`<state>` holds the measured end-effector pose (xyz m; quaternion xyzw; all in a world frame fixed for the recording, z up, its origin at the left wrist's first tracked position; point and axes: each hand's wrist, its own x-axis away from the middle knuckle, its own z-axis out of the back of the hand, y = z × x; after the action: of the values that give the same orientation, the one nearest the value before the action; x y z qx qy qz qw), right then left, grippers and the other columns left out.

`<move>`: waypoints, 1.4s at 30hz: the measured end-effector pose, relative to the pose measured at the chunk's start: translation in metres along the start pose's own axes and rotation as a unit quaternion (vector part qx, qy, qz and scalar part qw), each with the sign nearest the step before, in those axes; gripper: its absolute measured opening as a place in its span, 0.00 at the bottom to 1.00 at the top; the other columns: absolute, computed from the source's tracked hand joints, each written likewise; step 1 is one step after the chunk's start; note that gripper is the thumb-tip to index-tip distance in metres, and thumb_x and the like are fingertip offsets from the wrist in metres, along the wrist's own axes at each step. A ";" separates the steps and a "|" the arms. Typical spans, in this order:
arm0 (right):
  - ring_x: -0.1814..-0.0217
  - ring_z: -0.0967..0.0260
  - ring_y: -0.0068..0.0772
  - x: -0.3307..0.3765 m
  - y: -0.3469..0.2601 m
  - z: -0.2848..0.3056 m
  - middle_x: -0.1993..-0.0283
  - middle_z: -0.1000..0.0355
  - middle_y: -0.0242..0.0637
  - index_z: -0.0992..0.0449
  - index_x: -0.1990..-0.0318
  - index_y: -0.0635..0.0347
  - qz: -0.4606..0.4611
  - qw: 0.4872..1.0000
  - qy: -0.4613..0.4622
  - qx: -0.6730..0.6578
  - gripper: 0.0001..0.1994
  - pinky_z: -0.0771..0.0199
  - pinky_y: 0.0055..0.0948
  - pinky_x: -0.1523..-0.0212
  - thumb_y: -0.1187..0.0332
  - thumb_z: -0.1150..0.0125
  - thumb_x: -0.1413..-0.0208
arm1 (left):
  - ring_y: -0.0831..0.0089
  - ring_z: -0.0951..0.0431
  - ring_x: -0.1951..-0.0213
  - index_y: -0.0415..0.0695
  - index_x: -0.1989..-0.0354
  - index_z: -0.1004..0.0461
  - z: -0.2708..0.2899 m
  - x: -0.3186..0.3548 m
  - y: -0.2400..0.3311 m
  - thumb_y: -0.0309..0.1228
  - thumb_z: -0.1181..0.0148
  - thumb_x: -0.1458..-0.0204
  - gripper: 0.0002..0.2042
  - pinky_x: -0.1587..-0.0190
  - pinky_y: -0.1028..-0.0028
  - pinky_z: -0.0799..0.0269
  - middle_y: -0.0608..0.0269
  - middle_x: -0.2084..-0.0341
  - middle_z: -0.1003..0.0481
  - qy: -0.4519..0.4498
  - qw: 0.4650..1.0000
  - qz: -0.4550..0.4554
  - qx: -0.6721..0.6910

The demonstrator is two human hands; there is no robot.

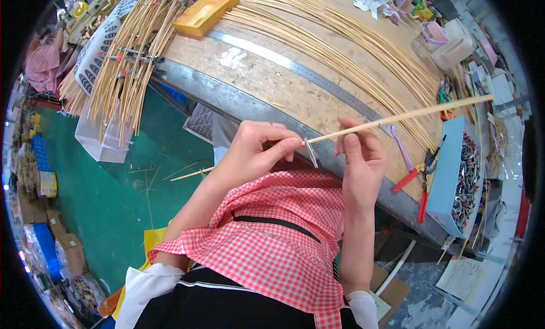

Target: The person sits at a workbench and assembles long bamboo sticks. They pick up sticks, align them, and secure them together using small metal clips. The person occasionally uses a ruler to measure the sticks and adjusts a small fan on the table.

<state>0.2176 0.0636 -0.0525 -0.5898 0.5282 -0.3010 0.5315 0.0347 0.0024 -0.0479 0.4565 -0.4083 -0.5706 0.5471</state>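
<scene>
A long, thin bamboo stick [420, 112] slants from my body up to the right. My left hand [264, 144] pinches it between thumb and forefinger, and what seems its other end shows beyond my left wrist. Just right of those fingertips, a small shiny metal piece [311, 153] sits against the stick and hangs downward; its exact kind is unclear. My right hand [363, 161] has its fingers curled loosely about the stick a little farther along, with the thumb on the near side.
Many bamboo sticks [335, 50] lie along the workbench beside a steel ruler [295, 67]. Red-handled pliers [426, 178] rest near a blue box [445, 181] of small dark parts. A yellow box [206, 12] and bundled sticks [128, 62] occupy the far left.
</scene>
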 end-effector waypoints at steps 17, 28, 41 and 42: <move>0.78 0.33 0.21 0.016 0.026 -0.043 0.76 0.29 0.36 0.25 0.68 0.71 -0.018 0.997 -0.065 0.032 0.05 0.31 0.19 0.76 0.78 0.47 0.43 | 0.63 0.23 0.72 0.41 0.67 0.21 0.010 -0.031 0.031 0.26 0.37 0.57 0.08 0.69 0.72 0.29 0.57 0.74 0.23 0.001 0.962 -0.218 -0.162; 0.78 0.34 0.20 0.001 0.028 -0.024 0.75 0.28 0.36 0.24 0.66 0.69 -0.079 0.979 -0.120 0.145 0.06 0.31 0.19 0.76 0.76 0.45 0.44 | 0.65 0.23 0.76 0.40 0.71 0.20 0.021 -0.065 0.024 0.29 0.34 0.60 0.08 0.72 0.71 0.30 0.55 0.78 0.23 -0.140 0.970 -0.147 -0.136; 0.83 0.36 0.21 -0.010 -0.015 0.012 0.77 0.28 0.39 0.23 0.66 0.71 -0.026 0.999 0.016 0.013 0.06 0.35 0.19 0.83 0.76 0.42 0.46 | 0.60 0.27 0.77 0.38 0.69 0.22 0.006 -0.033 0.010 0.24 0.37 0.57 0.06 0.74 0.69 0.34 0.54 0.80 0.27 -0.078 0.951 -0.226 -0.196; 0.84 0.36 0.21 -0.008 -0.014 0.010 0.78 0.28 0.40 0.23 0.67 0.72 -0.029 0.999 0.025 -0.004 0.05 0.36 0.18 0.84 0.76 0.42 0.46 | 0.61 0.27 0.77 0.40 0.69 0.22 0.006 -0.032 0.009 0.25 0.37 0.57 0.07 0.73 0.70 0.33 0.55 0.79 0.27 -0.075 0.952 -0.224 -0.193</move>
<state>0.2290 0.0725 -0.0404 -0.5994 0.5249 -0.3293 0.5068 0.0304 0.0332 -0.0356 0.3774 -0.2174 -0.7790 0.4511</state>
